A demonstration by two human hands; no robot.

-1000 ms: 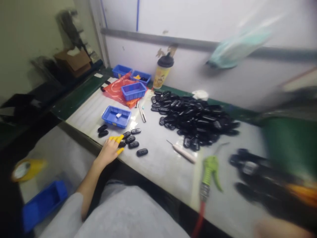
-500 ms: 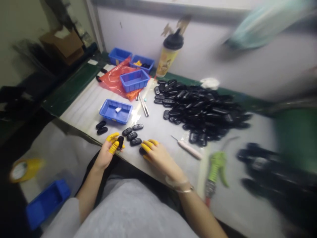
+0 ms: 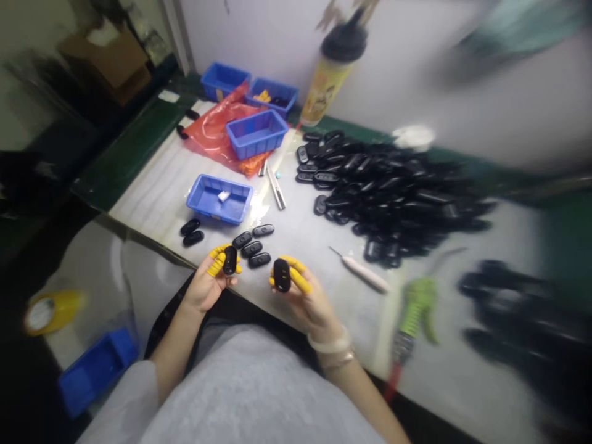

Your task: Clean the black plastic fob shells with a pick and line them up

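Note:
My left hand (image 3: pixel 209 285), with yellow finger covers, is closed on a small black oval case (image 3: pixel 230 260) that looks like a key fob shell. In my right hand (image 3: pixel 311 295), also in yellow finger covers, a second black oval case (image 3: pixel 282 275) is held up, its face turned toward me with tiny marks on it. The two cases are apart, above the table's front edge. Just beyond them lie several black oval fobs (image 3: pixel 252 248) in a small group. A further pair of black fobs (image 3: pixel 193 238) rests to the left, below a blue tray (image 3: pixel 198 208) with a small white piece in it.
A large heap of black fobs (image 3: pixel 383 185) covers the table's middle right. Nearer stand a white-handled pick (image 3: pixel 365 274) and a green-handled tool (image 3: pixel 419 302). A utility knife (image 3: pixel 276 188), red plastic bag (image 3: pixel 210 139), more blue trays (image 3: pixel 256 135) and a tall cup (image 3: pixel 326 83) sit farther back.
My right hand has lifted a black oval case off the table and turned it face up. My left hand still holds its case, now turned more toward me. The camera view has shifted slightly.

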